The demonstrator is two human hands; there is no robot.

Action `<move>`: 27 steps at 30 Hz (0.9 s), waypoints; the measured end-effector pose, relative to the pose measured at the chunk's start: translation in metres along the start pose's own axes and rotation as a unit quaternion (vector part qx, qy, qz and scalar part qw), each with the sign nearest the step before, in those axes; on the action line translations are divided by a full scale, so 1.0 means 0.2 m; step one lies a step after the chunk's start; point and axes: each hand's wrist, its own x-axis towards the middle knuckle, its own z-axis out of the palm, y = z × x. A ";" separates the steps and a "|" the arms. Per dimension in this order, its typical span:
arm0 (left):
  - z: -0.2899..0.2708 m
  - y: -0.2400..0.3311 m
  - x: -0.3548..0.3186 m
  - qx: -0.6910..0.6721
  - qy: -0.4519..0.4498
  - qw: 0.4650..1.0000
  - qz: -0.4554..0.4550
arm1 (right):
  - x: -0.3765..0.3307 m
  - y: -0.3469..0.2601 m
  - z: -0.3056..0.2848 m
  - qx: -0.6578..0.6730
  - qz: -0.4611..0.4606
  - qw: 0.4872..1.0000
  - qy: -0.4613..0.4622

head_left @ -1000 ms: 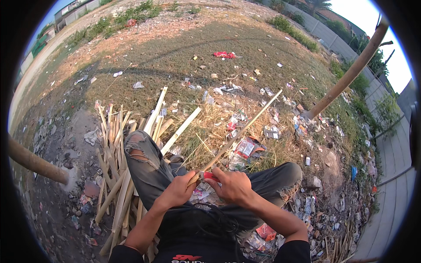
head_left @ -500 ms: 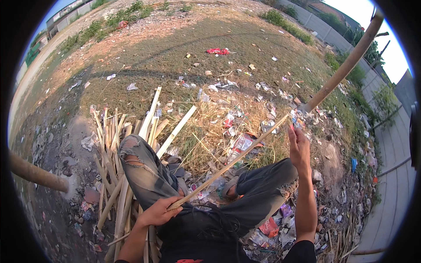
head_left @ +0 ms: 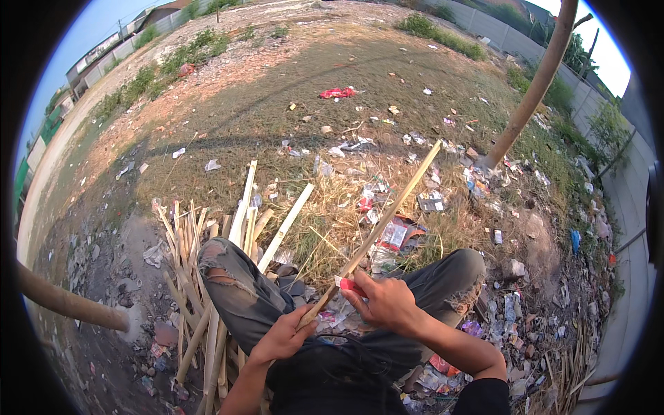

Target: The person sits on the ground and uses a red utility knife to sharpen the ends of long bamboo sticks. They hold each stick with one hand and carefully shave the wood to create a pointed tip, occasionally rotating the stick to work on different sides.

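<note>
A long, pale bamboo strip (head_left: pixel 391 214) slants up and away to the right from between my knees. Its near end is gripped by my left hand (head_left: pixel 283 337), fingers wrapped round it. Closed about a small red tool with a pale end (head_left: pixel 351 285) is my right hand (head_left: pixel 391 304). That pale end meets the strip a little above my left hand; the tool's exact kind is partly hidden by my fingers. Beside my left leg lies a pile of split bamboo strips (head_left: pixel 196 297), some leaning past my knee.
I sit with bent legs (head_left: pixel 242 277) on littered ground. A thick pole (head_left: pixel 529 97) rises at the right, another pole (head_left: pixel 76 308) stands at the left. More thin strips (head_left: pixel 570 370) lie at the lower right, near a grey wall (head_left: pixel 626 256). Red cloth (head_left: pixel 337 93) lies farther off.
My right hand has come down and left from near the strip's far end to just above my left hand, with the red tool. The strip now tilts more steeply.
</note>
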 end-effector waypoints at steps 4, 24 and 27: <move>0.00 -0.05 -0.02 -0.027 -0.022 0.999 -0.041 | -0.01 -0.01 0.05 -0.042 -0.003 0.999 0.009; -0.09 0.06 -0.12 -0.035 -0.114 0.989 -0.092 | 0.22 0.69 -0.49 -0.097 0.200 0.941 0.256; -0.18 0.09 -0.17 -0.010 -0.136 0.984 -0.113 | 0.19 0.96 -0.66 -0.107 0.316 0.892 0.305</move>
